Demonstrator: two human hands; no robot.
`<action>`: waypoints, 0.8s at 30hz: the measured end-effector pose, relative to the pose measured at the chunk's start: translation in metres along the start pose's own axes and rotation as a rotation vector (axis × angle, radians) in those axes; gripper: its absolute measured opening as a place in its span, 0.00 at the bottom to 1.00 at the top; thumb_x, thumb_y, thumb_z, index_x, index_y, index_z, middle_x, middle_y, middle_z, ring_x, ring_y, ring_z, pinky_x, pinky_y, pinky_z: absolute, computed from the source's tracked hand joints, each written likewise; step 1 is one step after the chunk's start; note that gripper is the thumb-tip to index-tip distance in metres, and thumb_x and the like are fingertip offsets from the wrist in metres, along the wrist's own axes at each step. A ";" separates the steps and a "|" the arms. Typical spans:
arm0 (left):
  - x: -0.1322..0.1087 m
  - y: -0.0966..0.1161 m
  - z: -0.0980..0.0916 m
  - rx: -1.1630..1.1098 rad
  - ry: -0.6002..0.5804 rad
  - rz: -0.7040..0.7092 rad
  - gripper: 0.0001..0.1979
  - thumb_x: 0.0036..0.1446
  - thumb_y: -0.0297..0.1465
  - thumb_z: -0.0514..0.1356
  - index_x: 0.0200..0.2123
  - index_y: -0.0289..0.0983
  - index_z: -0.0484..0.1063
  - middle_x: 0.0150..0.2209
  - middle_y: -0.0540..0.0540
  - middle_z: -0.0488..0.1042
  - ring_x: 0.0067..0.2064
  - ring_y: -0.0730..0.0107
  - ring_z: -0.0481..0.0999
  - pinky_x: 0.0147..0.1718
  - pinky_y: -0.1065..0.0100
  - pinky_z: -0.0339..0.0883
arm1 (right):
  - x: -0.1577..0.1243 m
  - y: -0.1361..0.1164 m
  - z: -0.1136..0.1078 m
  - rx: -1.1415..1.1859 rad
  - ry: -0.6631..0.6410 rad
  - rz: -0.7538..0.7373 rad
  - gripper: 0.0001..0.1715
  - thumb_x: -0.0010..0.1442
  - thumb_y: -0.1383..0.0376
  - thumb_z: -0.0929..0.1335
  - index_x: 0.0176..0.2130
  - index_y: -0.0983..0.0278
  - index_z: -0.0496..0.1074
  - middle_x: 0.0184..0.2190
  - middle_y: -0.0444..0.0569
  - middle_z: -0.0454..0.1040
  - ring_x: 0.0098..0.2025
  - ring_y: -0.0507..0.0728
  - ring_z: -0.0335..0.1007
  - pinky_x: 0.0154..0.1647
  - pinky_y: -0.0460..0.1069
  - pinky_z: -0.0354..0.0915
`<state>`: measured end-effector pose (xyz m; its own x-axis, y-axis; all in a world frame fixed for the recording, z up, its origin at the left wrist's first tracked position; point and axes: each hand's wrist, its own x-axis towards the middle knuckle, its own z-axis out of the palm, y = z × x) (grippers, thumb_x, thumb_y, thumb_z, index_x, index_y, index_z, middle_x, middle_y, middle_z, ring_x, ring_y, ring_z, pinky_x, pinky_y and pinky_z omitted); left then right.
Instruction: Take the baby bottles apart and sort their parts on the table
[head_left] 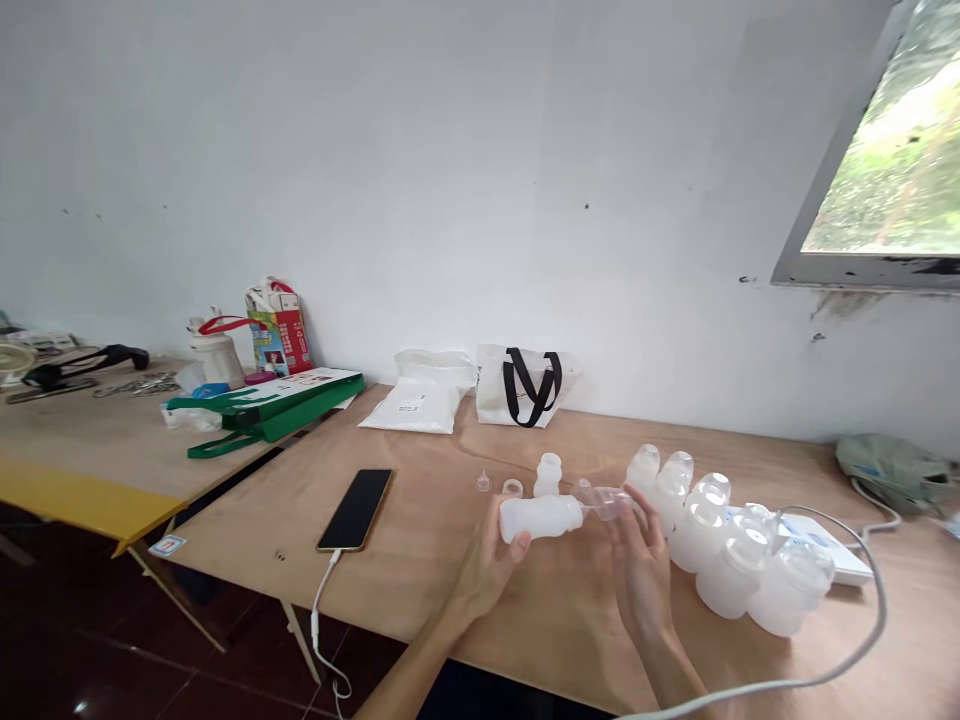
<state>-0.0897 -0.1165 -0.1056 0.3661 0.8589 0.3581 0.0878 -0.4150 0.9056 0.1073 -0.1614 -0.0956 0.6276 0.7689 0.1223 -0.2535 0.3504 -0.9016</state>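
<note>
My left hand (486,564) is closed around a frosted white baby bottle (540,516), which lies sideways above the table. A clear plastic cap (602,502) is gripped in my right hand (640,565), close to the bottle's mouth end; whether the two touch, I cannot tell. Just behind the held bottle stands an open frosted bottle (549,474). To its left are a white collar ring (513,488) and a clear teat (484,481). Several capped baby bottles (731,565) stand grouped to the right of my right hand.
A charging phone (355,510) lies at left on the wooden table (420,560). Against the wall are a white plastic package (418,395) and a white bag (491,390) with black handles. Behind the bottles sits a white device (840,550); a grey cable (874,625) loops across the right front.
</note>
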 end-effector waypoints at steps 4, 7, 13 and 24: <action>-0.001 0.011 -0.004 -0.140 0.006 -0.031 0.28 0.63 0.55 0.56 0.52 0.38 0.64 0.48 0.42 0.73 0.49 0.57 0.73 0.49 0.61 0.67 | -0.019 -0.002 0.013 -0.060 -0.223 0.069 0.30 0.60 0.45 0.73 0.54 0.56 0.70 0.53 0.49 0.77 0.54 0.63 0.74 0.50 0.54 0.73; -0.002 0.023 -0.006 -0.299 -0.026 -0.030 0.27 0.64 0.54 0.56 0.51 0.37 0.63 0.41 0.44 0.76 0.42 0.60 0.76 0.47 0.61 0.67 | -0.025 -0.010 0.012 -0.025 -0.263 0.045 0.26 0.61 0.46 0.74 0.51 0.55 0.67 0.49 0.48 0.79 0.51 0.62 0.76 0.46 0.54 0.73; -0.007 0.054 -0.005 -0.553 -0.083 -0.017 0.26 0.62 0.53 0.58 0.49 0.36 0.64 0.29 0.47 0.77 0.37 0.59 0.78 0.44 0.61 0.68 | -0.023 -0.036 -0.005 -0.073 -0.516 -0.025 0.23 0.62 0.52 0.75 0.46 0.53 0.62 0.45 0.48 0.82 0.46 0.61 0.78 0.44 0.52 0.72; -0.009 0.071 -0.005 -0.692 -0.042 -0.114 0.27 0.60 0.51 0.61 0.48 0.34 0.70 0.34 0.44 0.78 0.29 0.65 0.77 0.32 0.65 0.70 | -0.024 -0.046 -0.013 -0.233 -0.709 -0.340 0.15 0.65 0.61 0.73 0.52 0.54 0.75 0.56 0.54 0.77 0.60 0.65 0.72 0.52 0.53 0.75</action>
<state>-0.0915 -0.1522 -0.0438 0.4269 0.8675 0.2555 -0.4768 -0.0241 0.8787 0.1133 -0.2026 -0.0622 0.0087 0.8237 0.5670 0.0755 0.5649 -0.8217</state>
